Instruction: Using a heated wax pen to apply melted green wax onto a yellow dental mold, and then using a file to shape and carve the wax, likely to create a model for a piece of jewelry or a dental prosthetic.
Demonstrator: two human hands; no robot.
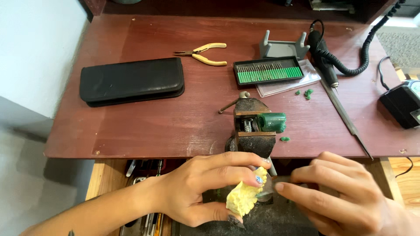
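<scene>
While left hand (197,192) grips yellow carved piece (243,199) | right hand (345,196) fingers pinch small grey tool (280,180) | vise (251,129) just beyond

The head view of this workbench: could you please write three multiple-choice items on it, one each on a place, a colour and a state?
1. Where do the pliers lie?
A. Right of the black case
B. On the vise
C. In a hand

2. What colour is the piece clamped in the vise?
A. Red
B. Green
C. White

3. What does the left hand hold?
A. Nothing
B. The rotary handpiece
C. A yellow carved piece

Key: 1 A, they rest on the table beyond the case's right end; 2 B, a green block juts from the jaws; 3 C, fingers wrap it.
</scene>
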